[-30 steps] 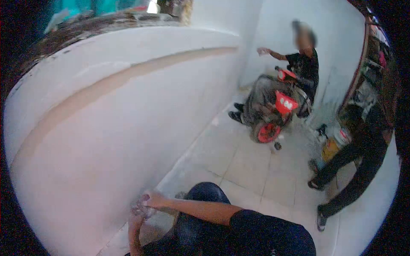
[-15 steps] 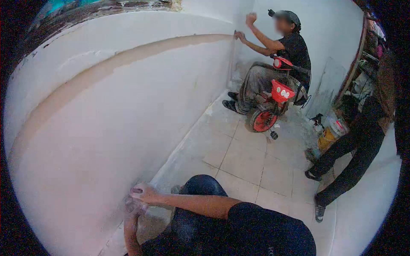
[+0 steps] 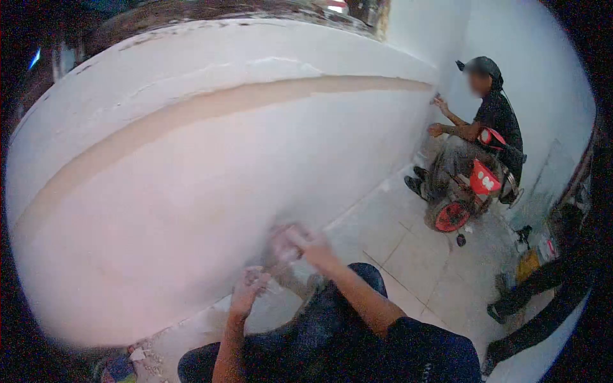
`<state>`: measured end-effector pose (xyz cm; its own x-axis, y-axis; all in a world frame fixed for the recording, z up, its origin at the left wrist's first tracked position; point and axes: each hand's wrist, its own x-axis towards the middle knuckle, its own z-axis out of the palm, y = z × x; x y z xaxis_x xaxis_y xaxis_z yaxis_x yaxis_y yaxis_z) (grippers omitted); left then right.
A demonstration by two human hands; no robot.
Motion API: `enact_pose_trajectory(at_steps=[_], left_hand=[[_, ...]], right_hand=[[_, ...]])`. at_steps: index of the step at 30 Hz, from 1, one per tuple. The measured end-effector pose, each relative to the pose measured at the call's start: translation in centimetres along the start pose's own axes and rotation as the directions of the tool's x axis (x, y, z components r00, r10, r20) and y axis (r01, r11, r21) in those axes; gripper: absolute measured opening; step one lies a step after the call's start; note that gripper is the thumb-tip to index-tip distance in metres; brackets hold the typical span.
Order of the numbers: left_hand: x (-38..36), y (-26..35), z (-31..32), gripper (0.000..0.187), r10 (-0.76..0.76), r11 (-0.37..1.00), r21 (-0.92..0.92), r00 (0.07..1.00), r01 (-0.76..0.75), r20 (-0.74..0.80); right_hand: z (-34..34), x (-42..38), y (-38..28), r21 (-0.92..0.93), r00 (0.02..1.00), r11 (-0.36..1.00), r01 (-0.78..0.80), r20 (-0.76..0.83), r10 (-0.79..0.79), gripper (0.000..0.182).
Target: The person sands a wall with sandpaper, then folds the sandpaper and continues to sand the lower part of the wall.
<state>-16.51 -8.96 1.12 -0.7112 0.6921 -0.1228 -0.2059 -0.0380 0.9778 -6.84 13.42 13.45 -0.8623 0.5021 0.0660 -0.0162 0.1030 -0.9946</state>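
Low against the white wall (image 3: 191, 191), my right hand (image 3: 303, 246) is smeared by motion. Its fingers are closed around a pinkish-brown piece pressed near the wall surface; its kind is too blurred to make out. My left hand (image 3: 248, 290) is lower and to the left, apart from the right hand, in front of the wall's foot. The left fingers are curled together, and whatever may be between them is too small to tell. Pale dust covers both hands. Between my forearms are my dark-clothed knees (image 3: 367, 277).
A brownish band (image 3: 255, 96) curves along the upper wall. At the far corner a person (image 3: 501, 112) sits beside a red tricycle (image 3: 452, 216), one hand at the wall. Another person's dark-trousered legs (image 3: 536, 290) stand right, near a yellow bucket (image 3: 528, 265). Debris (image 3: 150, 364) lies lower left on the tiled floor (image 3: 415, 255).
My hands, together before, have separated; the right has moved up along the wall. The view has turned left. The seated person's raised hand has come down.
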Motion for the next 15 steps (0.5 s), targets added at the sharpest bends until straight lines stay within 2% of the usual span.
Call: enact_pose_trajectory(at_steps=[1,2,3,5,7,8,9,10,11,12,13,15], left_hand=[[0.4,-0.5,-0.3,0.043,-0.064,0.997,0.036,0.998,0.064,0.015],[0.7,-1.9,-0.9,0.043,-0.056,0.998,0.032,0.998,0.056,0.002],[1.0,-3.7,-1.5,0.042,-0.040,0.979,0.202,0.999,0.038,0.005],[0.5,-5.3,-1.7,0.041,-0.023,0.930,0.368,1.000,0.017,0.010],[0.4,-5.3,-2.6,0.038,-0.119,0.835,0.545,0.992,0.076,0.043],[0.8,-5.9,-2.1,0.038,-0.115,0.835,0.545,0.993,0.077,0.038],[1.0,-6.6,-2.2,0.040,-0.020,0.728,0.683,0.994,-0.058,0.105],[1.0,-7.0,-2.3,0.041,0.059,0.585,0.790,0.981,-0.185,0.187],[1.1,-6.8,-2.2,0.041,0.061,0.585,0.790,0.981,-0.184,0.184],[0.9,-6.4,-2.1,0.042,-0.034,0.568,0.807,0.975,-0.161,0.219],[1.2,-6.3,-2.0,0.043,-0.130,0.547,0.825,0.959,-0.141,0.250],[1.6,-8.5,-2.7,0.044,-0.105,0.519,0.835,0.957,-0.180,0.272]], right_hand=[[-1.3,1.5,0.8,-0.064,0.977,0.994,0.086,-0.190,-0.097,0.035],[-1.1,0.6,-3.8,0.030,0.928,0.980,0.197,-0.328,-0.176,0.036],[-0.8,0.0,-9.0,0.108,0.852,0.943,0.314,-0.470,-0.230,0.037],[-3.7,2.2,-11.3,-0.295,0.660,0.846,0.444,-0.531,-0.532,0.045],[-2.0,3.5,-16.3,-0.419,0.506,0.763,0.492,-0.576,-0.642,0.042],[-2.6,5.6,-18.2,-0.442,0.386,0.658,0.610,-0.560,-0.733,0.042],[-2.6,7.2,-20.2,-0.463,0.248,0.529,0.711,-0.539,-0.805,0.042],[-2.5,8.4,-22.2,-0.460,0.246,0.525,0.717,-0.537,-0.807,0.042],[-2.5,9.7,-24.0,-0.520,0.202,0.442,0.731,-0.454,-0.868,0.041],[-2.3,10.1,-25.2,-0.573,0.154,0.351,0.741,-0.364,-0.919,0.041],[-1.7,10.1,-25.9,-0.571,0.150,0.347,0.744,-0.363,-0.920,0.041],[0.9,9.8,-26.3,-0.564,0.456,0.542,0.623,-0.301,-0.837,0.045]])
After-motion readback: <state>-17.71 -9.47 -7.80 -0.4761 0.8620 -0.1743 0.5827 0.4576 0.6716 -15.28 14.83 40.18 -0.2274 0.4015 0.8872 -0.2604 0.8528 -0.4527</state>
